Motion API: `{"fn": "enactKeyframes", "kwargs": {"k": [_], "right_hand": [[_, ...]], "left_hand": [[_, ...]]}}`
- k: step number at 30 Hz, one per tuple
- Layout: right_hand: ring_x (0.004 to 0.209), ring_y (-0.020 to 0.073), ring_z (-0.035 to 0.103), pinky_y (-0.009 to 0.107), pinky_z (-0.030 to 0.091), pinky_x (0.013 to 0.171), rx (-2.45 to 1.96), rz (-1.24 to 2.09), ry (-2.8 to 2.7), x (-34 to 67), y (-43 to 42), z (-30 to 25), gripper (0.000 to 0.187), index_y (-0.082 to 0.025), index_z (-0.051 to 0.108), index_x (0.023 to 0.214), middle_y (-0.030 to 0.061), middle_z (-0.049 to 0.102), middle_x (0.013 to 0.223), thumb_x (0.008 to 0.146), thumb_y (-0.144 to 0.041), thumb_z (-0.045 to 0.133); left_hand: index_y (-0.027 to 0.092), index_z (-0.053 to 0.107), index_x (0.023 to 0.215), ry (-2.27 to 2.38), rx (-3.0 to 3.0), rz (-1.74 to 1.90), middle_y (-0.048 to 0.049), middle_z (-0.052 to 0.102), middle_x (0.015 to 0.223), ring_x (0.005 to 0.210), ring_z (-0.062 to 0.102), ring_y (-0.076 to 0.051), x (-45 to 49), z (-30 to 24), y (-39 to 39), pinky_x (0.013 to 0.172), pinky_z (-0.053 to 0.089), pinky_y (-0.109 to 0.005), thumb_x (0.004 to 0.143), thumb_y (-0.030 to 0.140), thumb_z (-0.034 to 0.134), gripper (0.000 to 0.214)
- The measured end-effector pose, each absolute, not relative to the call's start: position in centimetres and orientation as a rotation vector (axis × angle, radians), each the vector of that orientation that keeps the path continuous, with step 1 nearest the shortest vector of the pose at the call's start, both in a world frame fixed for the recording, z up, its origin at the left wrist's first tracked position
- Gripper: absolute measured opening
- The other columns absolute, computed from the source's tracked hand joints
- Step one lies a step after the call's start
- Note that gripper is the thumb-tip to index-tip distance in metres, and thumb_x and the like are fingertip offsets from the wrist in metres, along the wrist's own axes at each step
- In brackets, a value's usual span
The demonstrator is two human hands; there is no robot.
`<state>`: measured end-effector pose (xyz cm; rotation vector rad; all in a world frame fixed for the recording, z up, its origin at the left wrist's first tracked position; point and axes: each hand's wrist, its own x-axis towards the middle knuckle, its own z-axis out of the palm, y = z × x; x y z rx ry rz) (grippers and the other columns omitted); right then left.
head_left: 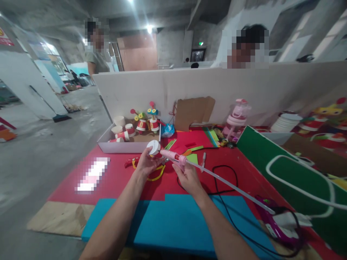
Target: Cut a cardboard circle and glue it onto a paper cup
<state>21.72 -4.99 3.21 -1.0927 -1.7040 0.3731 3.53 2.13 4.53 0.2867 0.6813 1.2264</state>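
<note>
Smooth blue sheeting [151, 224] edges the flat red tabletop [116, 180] at six o'clock. Black cord [235, 173] loops at four. Centrally, the right hand [188, 177] curls around a pink plastic glue gun [171, 156], its long translucent rod slanting toward four o'clock. Palm turned inward, the left hand [148, 164] pinches a round, white-ended cup [153, 147] toward ten o'clock of the nozzle; whether they touch, I cannot tell. Farther, at ten, a shallow box [130, 147] holds paper cups [122, 136]; torn cardboard [193, 112] leans at one against white panelling [141, 88].
</note>
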Motion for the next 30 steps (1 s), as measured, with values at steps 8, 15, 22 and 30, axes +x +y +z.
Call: {"fn": "enactKeyframes", "kwargs": {"k": [8, 15, 22, 30], "right_hand": [[0.09, 0.0259, 0.068, 0.033, 0.054, 0.075, -1.122, 0.383, -1.759, 21.7, -5.16, 3.08, 0.027, -0.02, 0.06, 0.109, 0.0095, 0.071, 0.097, 0.094, -0.039, 0.048], [0.089, 0.0253, 0.067, 0.032, 0.053, 0.075, -1.098, 0.396, -1.778, 21.7, -5.02, 2.69, 0.029, -0.02, 0.061, 0.11, 0.0096, 0.071, 0.097, 0.095, -0.04, 0.047], [0.091, 0.0256, 0.067, 0.033, 0.053, 0.077, -1.103, 0.395, -1.778, 21.71, -5.05, 2.75, 0.028, -0.02, 0.06, 0.111, 0.0098, 0.071, 0.1, 0.095, -0.039, 0.047], [0.092, 0.026, 0.067, 0.033, 0.053, 0.077, -1.101, 0.371, -1.773, 21.72, -4.99, 2.62, 0.028, -0.019, 0.059, 0.113, 0.0101, 0.071, 0.1, 0.095, -0.038, 0.048]], "left_hand": [[0.015, 0.061, 0.098, 0.673, 0.278, 1.209, -0.0053, 0.068, 0.072, 0.065, 0.067, -0.019, 3.37, 4.34, 2.25, 0.068, 0.059, -0.034, 0.083, 0.022, 0.057, 0.017], [0.014, 0.062, 0.1, 0.671, 0.291, 1.194, -0.0055, 0.069, 0.074, 0.069, 0.068, -0.019, 3.38, 4.46, 2.15, 0.071, 0.059, -0.035, 0.083, 0.022, 0.057, 0.02], [0.014, 0.062, 0.1, 0.67, 0.298, 1.187, -0.0055, 0.069, 0.073, 0.069, 0.068, -0.019, 3.35, 4.37, 2.18, 0.072, 0.059, -0.035, 0.083, 0.023, 0.057, 0.019], [0.014, 0.062, 0.095, 0.668, 0.282, 1.176, -0.0058, 0.068, 0.074, 0.072, 0.068, -0.02, 3.3, 4.4, 2.17, 0.073, 0.059, -0.036, 0.084, 0.023, 0.056, 0.015]]}}
